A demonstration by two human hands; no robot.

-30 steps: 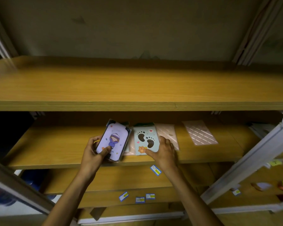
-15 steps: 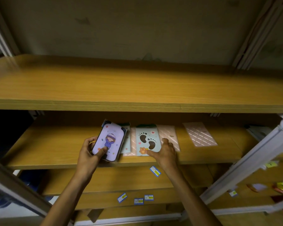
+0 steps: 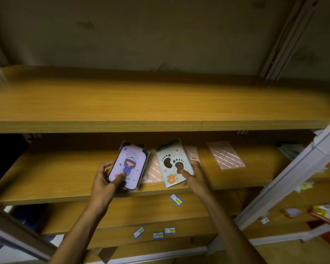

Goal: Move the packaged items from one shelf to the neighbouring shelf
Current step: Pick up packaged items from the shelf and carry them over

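Left hand (image 3: 103,180) grips a stack topped by the purple case (image 3: 129,165); right hand (image 3: 195,176) pinches the footprint pack (image 3: 172,162), both just over the middle shelf (image 3: 55,176) front edge. Slippery sleeves could slide out of the stack, tbh.

Right hand (image 3: 195,175) now pinches the pale-green footprint-printed packet (image 3: 173,164), thumb on its face; earlier it lay flat under the fingertips. Packet lifted and tilted off the wooden middle shelf (image 3: 65,180), exposing more of the pink striped packet (image 3: 154,171) at frame centre.
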